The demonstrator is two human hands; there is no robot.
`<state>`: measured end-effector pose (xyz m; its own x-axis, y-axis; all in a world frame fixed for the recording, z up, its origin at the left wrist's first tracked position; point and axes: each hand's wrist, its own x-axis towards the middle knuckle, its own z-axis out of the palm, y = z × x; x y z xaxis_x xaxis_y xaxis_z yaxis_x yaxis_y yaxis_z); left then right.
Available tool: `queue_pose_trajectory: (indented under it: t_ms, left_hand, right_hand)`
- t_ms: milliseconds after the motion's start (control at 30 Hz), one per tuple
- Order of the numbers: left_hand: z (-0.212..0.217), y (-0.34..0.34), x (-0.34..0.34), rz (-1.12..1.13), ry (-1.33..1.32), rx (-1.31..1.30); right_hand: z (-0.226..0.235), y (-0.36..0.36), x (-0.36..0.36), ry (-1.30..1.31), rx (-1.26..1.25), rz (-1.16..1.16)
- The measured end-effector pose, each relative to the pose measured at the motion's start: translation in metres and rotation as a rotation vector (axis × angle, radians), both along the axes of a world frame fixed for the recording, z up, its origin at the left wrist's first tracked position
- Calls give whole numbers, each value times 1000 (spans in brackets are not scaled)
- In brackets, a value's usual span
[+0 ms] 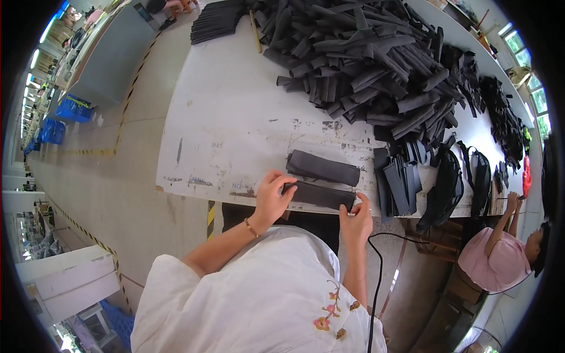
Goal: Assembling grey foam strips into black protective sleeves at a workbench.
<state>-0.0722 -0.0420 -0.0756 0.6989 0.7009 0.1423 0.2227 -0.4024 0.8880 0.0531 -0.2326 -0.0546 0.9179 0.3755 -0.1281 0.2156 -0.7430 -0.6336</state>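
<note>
A flat black fabric strip [321,196] lies along the near edge of the white table [223,117], held at both ends. My left hand [274,197] pinches its left end between thumb and fingers. At the other end, my right hand [356,219] grips the right corner, thumb on top. Just beyond it lies a second dark strip or small stack of strips [323,167], touched by neither hand. To the right, near my right hand, several flat dark pieces [398,182] sit in an overlapping stack.
A big heap of rolled black strips [365,59] covers the far part of the table. Neat black strips [218,22] lie at the far left corner by a wooden stick [255,32]. Black bags [444,182] rest at right, near a person in pink [494,259]. A black cable [379,270] hangs beside me.
</note>
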Motion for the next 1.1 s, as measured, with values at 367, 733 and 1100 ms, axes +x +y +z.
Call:
queue_pose_trajectory:
  t_ms: [367,733,1100]
  left_hand:
    - [-6,6,19,-284,-42,537]
    - [46,81,139,-71,-283,491]
    - [92,125,278,277,-509,-755]
  right_hand:
    - [-23,16,-11,-430,-213,533]
    - [-14,6,85,-640,31,-87]
    - [-35,-36,104,-631,-458,-3]
